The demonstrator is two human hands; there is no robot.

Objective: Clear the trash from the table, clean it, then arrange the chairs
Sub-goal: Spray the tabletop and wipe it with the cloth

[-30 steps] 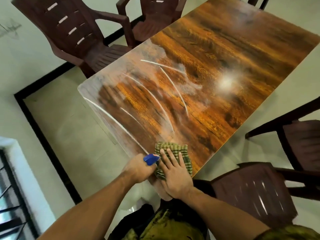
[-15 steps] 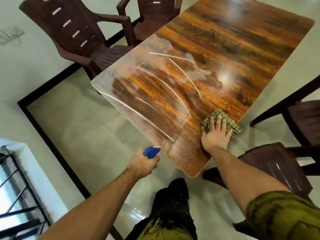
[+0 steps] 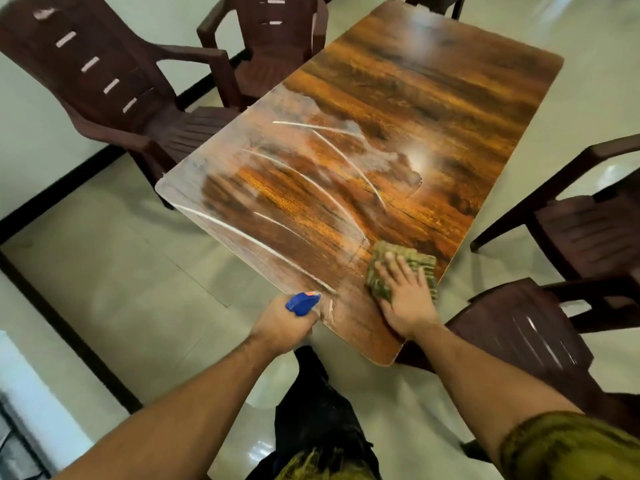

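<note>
Floor (image 3: 114,271): pale glossy tiles, soft reflections. Black band (image 3: 69,181) runs in an L far left of the right hand's fingers (image 3: 391,268); pale surface beyond it, wall or floor not determinable.

Window grille (image 3: 14,441) with white ledge (image 3: 31,382): far left of and below the fingertips, at frame corner; daylight on ledge.

Table (image 3: 433,109): wood-grain top, rounded corners, stretches ahead of the fingers. Light glare (image 3: 417,161) on it, straight beyond fingertips.

Dark brown plastic armchairs:
- Chair A (image 3: 104,81), far left and ahead, seat at table edge.
- Chair B (image 3: 277,39), ahead-left, beside A.
- Chair C (image 3: 588,230), right of fingers.
- Chair D (image 3: 519,334), right of and behind fingers, near table corner.
</note>
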